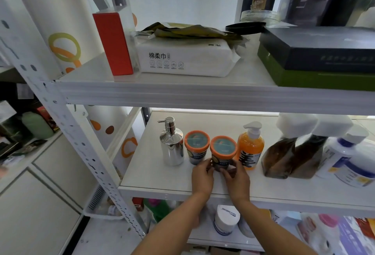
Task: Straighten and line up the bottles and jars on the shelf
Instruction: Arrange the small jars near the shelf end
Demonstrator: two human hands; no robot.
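Note:
On the middle shelf (162, 181) a row of containers stands upright. From the left: a chrome pump dispenser (172, 147), an orange-lidded jar (196, 147), a second orange-lidded jar (223, 151), an orange pump bottle (250, 149), two brown bottles with white caps (280, 157) (308, 153), and white bottles (343, 153) at the right. My left hand (203, 177) and my right hand (237, 179) both grip the lower part of the second jar, one on each side. It stands slightly nearer the shelf's front than the first jar.
The upper shelf (182, 90) carries a red box (112, 43), a white tissue pack (186, 59) and stacked dark boxes (316, 55). A white perforated upright (81, 143) runs down at the left. The lower shelf holds a white tub (225, 220) and assorted items.

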